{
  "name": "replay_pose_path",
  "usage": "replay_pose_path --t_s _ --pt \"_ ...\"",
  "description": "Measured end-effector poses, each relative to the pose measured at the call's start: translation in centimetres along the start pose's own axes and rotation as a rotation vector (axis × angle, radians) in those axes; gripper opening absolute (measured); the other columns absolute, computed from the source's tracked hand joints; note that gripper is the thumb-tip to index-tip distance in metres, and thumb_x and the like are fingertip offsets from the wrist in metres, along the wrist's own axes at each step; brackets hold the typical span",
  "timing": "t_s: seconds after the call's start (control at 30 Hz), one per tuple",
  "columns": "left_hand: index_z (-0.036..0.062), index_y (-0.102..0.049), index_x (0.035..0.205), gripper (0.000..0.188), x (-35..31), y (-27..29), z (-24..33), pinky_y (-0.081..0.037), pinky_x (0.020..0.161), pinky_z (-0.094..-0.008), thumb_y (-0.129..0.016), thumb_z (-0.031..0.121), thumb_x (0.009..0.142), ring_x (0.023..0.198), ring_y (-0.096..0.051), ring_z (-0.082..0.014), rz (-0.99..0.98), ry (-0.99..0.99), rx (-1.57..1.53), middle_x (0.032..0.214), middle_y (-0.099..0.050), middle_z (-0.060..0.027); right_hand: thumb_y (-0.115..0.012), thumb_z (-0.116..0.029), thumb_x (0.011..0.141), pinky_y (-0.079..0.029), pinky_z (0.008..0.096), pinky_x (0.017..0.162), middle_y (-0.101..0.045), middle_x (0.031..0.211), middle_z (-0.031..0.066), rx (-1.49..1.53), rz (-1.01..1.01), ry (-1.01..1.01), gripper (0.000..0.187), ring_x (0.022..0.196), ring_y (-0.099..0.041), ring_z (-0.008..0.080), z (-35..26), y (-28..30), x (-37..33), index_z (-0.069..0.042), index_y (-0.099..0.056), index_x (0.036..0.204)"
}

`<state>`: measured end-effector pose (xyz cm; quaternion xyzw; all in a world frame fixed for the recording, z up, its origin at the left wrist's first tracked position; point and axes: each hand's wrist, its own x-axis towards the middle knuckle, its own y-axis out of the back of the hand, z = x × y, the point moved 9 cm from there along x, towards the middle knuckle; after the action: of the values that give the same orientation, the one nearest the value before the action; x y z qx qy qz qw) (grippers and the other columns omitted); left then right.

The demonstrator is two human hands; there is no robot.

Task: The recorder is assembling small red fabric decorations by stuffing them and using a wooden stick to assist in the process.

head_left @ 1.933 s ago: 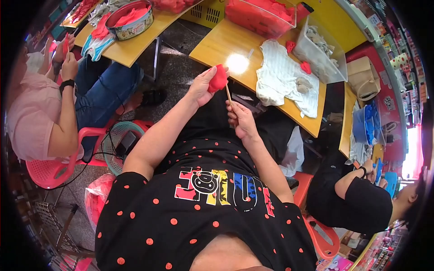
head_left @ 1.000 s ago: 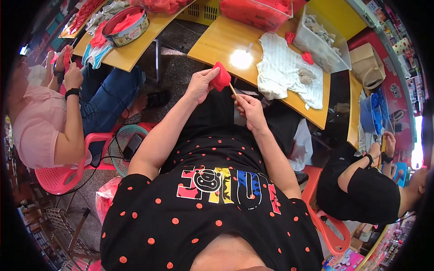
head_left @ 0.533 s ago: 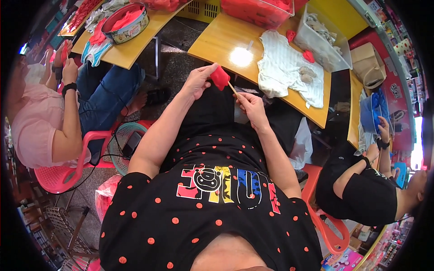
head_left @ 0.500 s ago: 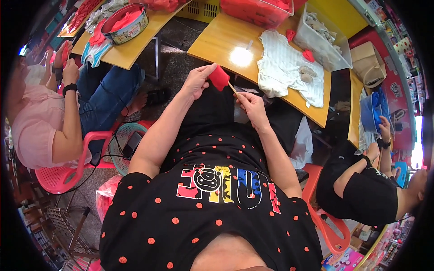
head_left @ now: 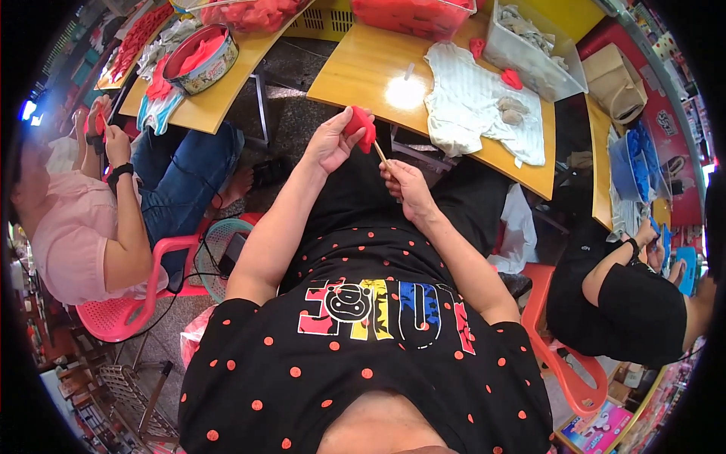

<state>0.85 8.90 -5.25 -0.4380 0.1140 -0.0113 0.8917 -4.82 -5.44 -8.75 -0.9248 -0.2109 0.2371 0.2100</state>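
In my left hand (head_left: 333,142) is a small red fabric piece (head_left: 362,129), pinched between the thumb and fingers. My right hand (head_left: 408,186) is closed around a thin wooden stick (head_left: 380,153). The stick's upper end meets the underside of the red piece; whether it goes inside is hidden. Both hands are above my lap, just short of the table (head_left: 355,74). On that table, a white striped garment (head_left: 461,94) lies spread out, with small greyish pieces (head_left: 513,110) on top.
A clear bin of greyish pieces (head_left: 533,53) and a bin of red pieces (head_left: 412,17) stand behind the garment. Left, a co-worker in pink (head_left: 83,242) handles red material near a round tin (head_left: 200,60). Another co-worker in black (head_left: 635,310) sits right, near a blue tub (head_left: 634,166).
The red piece has turned in my left hand, now narrower and more upright. My right hand has shifted slightly down and left with the stick. The right co-worker's hand has left the blue tub.
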Motion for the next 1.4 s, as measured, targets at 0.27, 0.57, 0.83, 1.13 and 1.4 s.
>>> replay_pose_path --t_s 0.27,0.57,0.83,1.13,1.4 --pt "-0.0042 -0.055 0.112 0.033 0.2 0.8 0.3 -0.058 0.076 -0.0246 -0.053 0.022 0.093 0.105 -0.06 -0.0243 -0.003 -0.006 -0.125 0.112 -0.061 -0.0154 -0.052 -0.024 0.094 -0.024 0.0134 0.044 -0.048 0.071 -0.0075 0.032 -0.039 0.002 0.019 0.051 -0.033 -0.0011 0.2 -0.3 0.0 -0.006 -0.06 0.092" --pt "-0.0023 -0.056 0.111 0.03 -0.6 -0.9 0.1 -0.058 0.071 -0.0247 -0.053 0.022 0.093 0.097 -0.063 -0.0215 -0.001 -0.014 0.089 0.108 -0.063 -0.0157 -0.052 -0.024 0.094 -0.023 0.0137 0.043 -0.048 0.069 -0.0082 -0.089 0.019 -0.005 0.02 0.05 -0.033 -0.0013 -1.0 0.4 -0.3 -0.005 -0.061 0.091" --pt "-0.0023 -0.056 0.111 0.032 0.2 0.8 0.1 -0.058 0.071 -0.0243 -0.053 0.023 0.093 0.1 -0.062 -0.0217 0.018 -0.018 -0.115 0.109 -0.062 -0.0149 -0.051 -0.024 0.095 -0.023 0.0138 0.044 -0.047 0.069 -0.0076 0.022 -0.041 0.003 0.021 0.05 -0.032 -0.0011 -0.3 -0.3 -0.1 -0.005 -0.059 0.093" --pt "0.0007 -0.057 0.112 0.029 0.1 0.4 -0.5 -0.058 0.068 -0.0236 -0.054 0.022 0.093 0.1 -0.062 -0.0202 -0.014 0.012 -0.126 0.109 -0.063 -0.0127 -0.05 -0.024 0.094 -0.022 0.0155 0.044 -0.047 0.066 -0.0077 -0.061 0.036 0.03 0.022 0.049 -0.032 0.0001 -1.1 0.1 -0.1 -0.006 -0.061 0.088" --pt "-0.0012 -0.055 0.114 0.031 0.5 1.5 0.0 -0.057 0.06 -0.0188 -0.053 0.022 0.093 0.09 -0.065 -0.018 0.005 -0.005 -0.212 0.108 -0.063 -0.0142 -0.049 -0.021 0.093 -0.024 0.0163 0.045 -0.046 0.066 -0.0067 0.029 0.036 0.066 0.019 0.05 -0.033 0.0015 -2.2 0.6 -0.3 -0.007 -0.059 0.085"
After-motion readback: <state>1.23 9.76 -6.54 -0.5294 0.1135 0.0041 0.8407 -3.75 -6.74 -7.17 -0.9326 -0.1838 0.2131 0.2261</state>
